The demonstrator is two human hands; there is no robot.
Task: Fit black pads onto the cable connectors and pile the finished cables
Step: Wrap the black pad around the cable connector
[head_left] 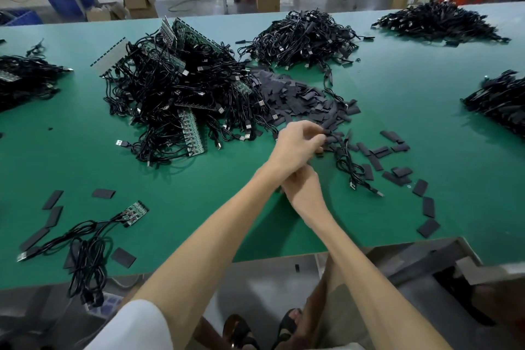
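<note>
Head view. A green-topped work table [255, 221], with a person at its near edge whose forearms cross above it. The left hand [295, 145] reaches toward the table's middle. Its fingertips are curled and pinch one flat black rectangular pad [329, 133] at the near fringe of the heap of black pads [295, 96]. The right hand [302, 187] sits directly under the left wrist with its fingers curled; whether it holds anything cannot be told. A loose black cable [348, 165] with metal plugs lies just right of both hands, among scattered pads. Left of the heap lies a large tangle of black cables and green circuit strips [176, 85]. Along the far edge are a pile of black cables [306, 34] and, toward the far-right corner, a second pile [437, 20]. Near the near-left corner a cable bundle ends in a small green board [135, 212].
</note>
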